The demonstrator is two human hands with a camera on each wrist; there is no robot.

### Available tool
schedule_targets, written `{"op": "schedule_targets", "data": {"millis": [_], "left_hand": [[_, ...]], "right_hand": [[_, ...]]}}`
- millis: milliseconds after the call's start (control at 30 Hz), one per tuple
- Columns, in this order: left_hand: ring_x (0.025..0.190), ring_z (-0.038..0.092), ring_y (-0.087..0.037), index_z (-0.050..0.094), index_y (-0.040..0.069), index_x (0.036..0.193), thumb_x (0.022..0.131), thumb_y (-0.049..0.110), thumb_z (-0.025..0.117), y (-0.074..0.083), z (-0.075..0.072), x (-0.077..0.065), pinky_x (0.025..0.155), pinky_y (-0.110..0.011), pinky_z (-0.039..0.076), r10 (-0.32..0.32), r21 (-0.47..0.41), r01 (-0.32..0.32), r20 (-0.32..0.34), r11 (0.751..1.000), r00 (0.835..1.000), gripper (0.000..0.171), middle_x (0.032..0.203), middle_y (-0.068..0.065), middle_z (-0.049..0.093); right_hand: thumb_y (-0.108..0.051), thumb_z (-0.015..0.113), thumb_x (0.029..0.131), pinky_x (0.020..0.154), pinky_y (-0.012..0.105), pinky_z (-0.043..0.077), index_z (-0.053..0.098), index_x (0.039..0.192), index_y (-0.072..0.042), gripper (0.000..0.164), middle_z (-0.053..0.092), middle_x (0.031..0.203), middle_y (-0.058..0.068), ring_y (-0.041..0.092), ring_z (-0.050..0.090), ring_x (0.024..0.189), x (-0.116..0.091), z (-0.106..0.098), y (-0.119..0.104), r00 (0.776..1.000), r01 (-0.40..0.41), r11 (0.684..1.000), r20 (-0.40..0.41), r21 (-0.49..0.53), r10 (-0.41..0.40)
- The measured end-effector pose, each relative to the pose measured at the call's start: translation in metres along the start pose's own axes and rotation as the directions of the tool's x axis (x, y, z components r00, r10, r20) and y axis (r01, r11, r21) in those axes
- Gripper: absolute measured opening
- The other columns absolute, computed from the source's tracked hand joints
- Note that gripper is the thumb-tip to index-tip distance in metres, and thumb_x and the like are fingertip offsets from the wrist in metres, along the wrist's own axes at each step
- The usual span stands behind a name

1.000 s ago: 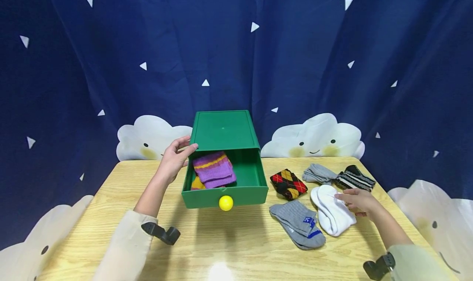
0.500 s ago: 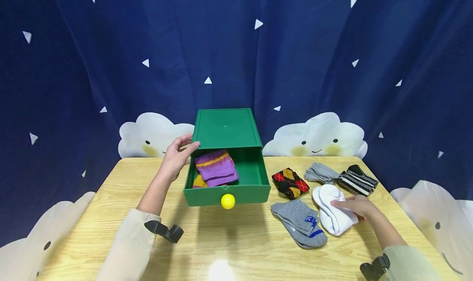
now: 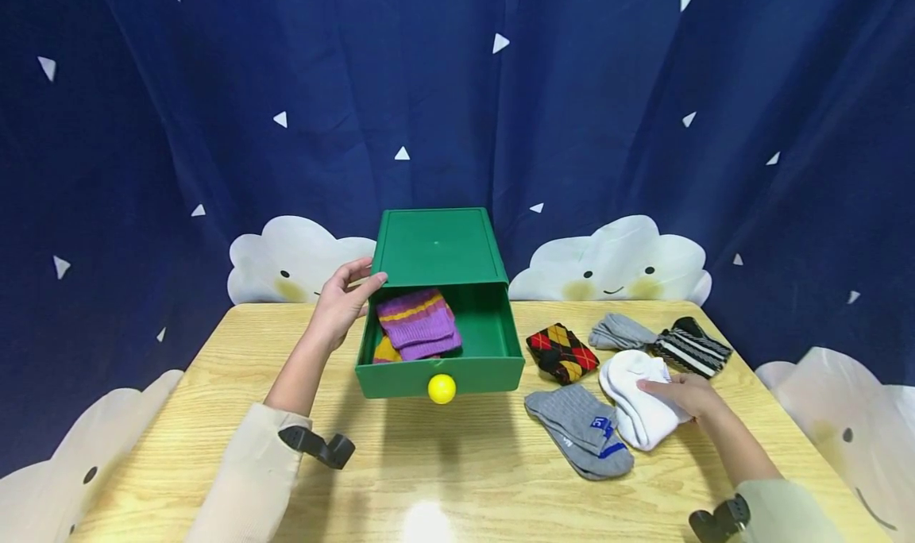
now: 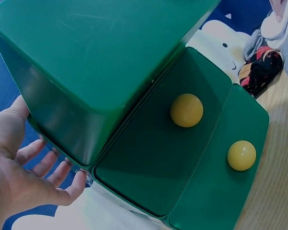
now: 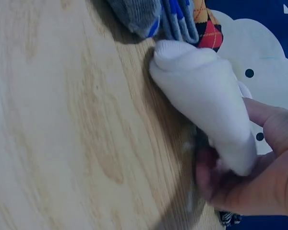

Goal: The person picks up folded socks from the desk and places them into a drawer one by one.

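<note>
In the head view my right hand pinches a folded bundle of white socks, thumb on top. The right wrist view shows the socks tilted up close over the table, with fingers under their near end. My left hand rests against the left side of a green drawer cabinet, thumb at its top front edge. In the left wrist view the fingers of that hand lie loosely along the cabinet's side. The pulled-out top drawer has a yellow knob and holds purple striped socks.
Grey socks with blue marks lie left of the white ones. Argyle socks, plain grey socks and black-and-white striped socks lie behind. Two closed lower drawers with knobs show in the left wrist view.
My right hand has come down onto the white socks, taken hold of them and shifted them slightly up and left. The left hand stays at the cabinet.
</note>
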State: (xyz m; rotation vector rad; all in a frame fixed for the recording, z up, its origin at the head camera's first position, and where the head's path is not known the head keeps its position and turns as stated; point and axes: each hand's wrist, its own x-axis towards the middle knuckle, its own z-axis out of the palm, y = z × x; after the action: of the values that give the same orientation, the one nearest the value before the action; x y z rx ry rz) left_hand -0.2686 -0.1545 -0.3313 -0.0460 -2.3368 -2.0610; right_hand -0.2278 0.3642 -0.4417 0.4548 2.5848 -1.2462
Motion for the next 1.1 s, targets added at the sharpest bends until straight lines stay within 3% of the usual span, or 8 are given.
{"op": "schedule_targets", "data": {"millis": [67,233,500,633,667,800,900,1100], "left_hand": [[0.127,0.04,-0.028,0.035,0.014,0.144,0.091,0.033,0.058,0.0,0.0,0.0,0.098,-0.045,0.04,0.0,-0.002,0.0,-0.001,1.0,1.0,0.06,0.144,-0.011,0.037],[0.128,0.04,-0.029,0.035,0.014,0.143,0.092,0.032,0.058,0.0,0.0,0.0,0.099,-0.046,0.039,0.005,-0.004,-0.005,0.004,1.0,1.0,0.06,0.144,-0.011,0.036],[0.128,0.04,-0.029,0.035,0.015,0.144,0.091,0.032,0.059,0.002,0.0,-0.002,0.098,-0.046,0.039,0.009,-0.005,-0.009,0.007,1.0,1.0,0.06,0.145,-0.01,0.036],[0.128,0.04,-0.029,0.034,0.015,0.144,0.092,0.032,0.058,0.002,-0.001,-0.002,0.097,-0.045,0.04,0.009,-0.002,-0.009,0.011,1.0,1.0,0.06,0.145,-0.011,0.036],[0.128,0.04,-0.029,0.034,0.015,0.144,0.092,0.033,0.058,0.002,-0.002,-0.002,0.098,-0.045,0.04,0.009,0.0,-0.009,0.011,1.0,1.0,0.06,0.145,-0.011,0.036],[0.128,0.04,-0.03,0.034,0.014,0.144,0.091,0.033,0.059,0.001,-0.002,-0.001,0.1,-0.048,0.04,0.011,0.006,-0.011,0.011,1.0,1.0,0.061,0.145,-0.011,0.036],[0.128,0.041,-0.03,0.035,0.013,0.143,0.091,0.034,0.06,0.0,-0.002,0.0,0.1,-0.049,0.04,0.011,0.007,-0.011,0.007,1.0,1.0,0.061,0.143,-0.012,0.037],[0.127,0.041,-0.031,0.035,0.013,0.143,0.091,0.034,0.06,-0.001,-0.002,0.0,0.1,-0.049,0.04,0.012,0.005,-0.012,0.012,1.0,1.0,0.061,0.143,-0.013,0.037]], "right_hand": [[-0.039,0.067,0.082,0.058,0.026,0.05,0.039,0.123,0.02,0.077,0.058,0.09,0.017,0.011,0.056,0.065,0.0,0.003,0.0,0.999,0.023,0.999,-0.029,0.036,-0.022],[-0.041,0.063,0.086,0.063,0.024,0.047,0.025,0.137,0.016,0.085,0.04,0.126,0.039,0.021,0.057,0.084,-0.003,0.007,-0.002,0.99,0.093,0.995,-0.101,-0.02,-0.095],[-0.042,0.06,0.089,0.063,0.02,0.046,0.021,0.143,0.008,0.084,0.037,0.133,0.034,0.02,0.052,0.092,-0.012,0.005,-0.007,0.975,0.15,0.988,-0.164,-0.02,-0.151],[-0.044,0.062,0.087,0.064,0.019,0.045,0.02,0.145,0.004,0.086,0.036,0.136,0.034,0.016,0.052,0.093,-0.011,-0.001,-0.004,0.97,0.156,0.987,-0.192,0.037,-0.147],[-0.044,0.062,0.087,0.065,0.019,0.046,0.019,0.146,0.003,0.087,0.037,0.135,0.034,0.013,0.052,0.092,-0.008,-0.003,-0.002,0.968,0.168,0.984,-0.195,0.055,-0.155],[-0.041,0.07,0.082,0.062,0.022,0.051,0.028,0.144,-0.01,0.081,0.063,0.106,0.003,-0.002,0.056,0.077,0.007,-0.007,0.01,0.963,0.203,0.957,-0.222,0.209,-0.155],[-0.036,0.071,0.082,0.058,0.025,0.052,0.027,0.143,-0.01,0.079,0.057,0.081,-0.018,-0.001,0.058,0.067,0.002,-0.008,0.004,0.962,0.224,0.937,-0.216,0.266,-0.169],[-0.028,0.063,0.089,0.057,0.023,0.051,0.017,0.145,0.003,0.079,0.056,0.075,-0.015,0.0,0.056,0.064,-0.035,-0.009,-0.035,0.96,0.256,0.93,-0.183,0.264,-0.212]]}}
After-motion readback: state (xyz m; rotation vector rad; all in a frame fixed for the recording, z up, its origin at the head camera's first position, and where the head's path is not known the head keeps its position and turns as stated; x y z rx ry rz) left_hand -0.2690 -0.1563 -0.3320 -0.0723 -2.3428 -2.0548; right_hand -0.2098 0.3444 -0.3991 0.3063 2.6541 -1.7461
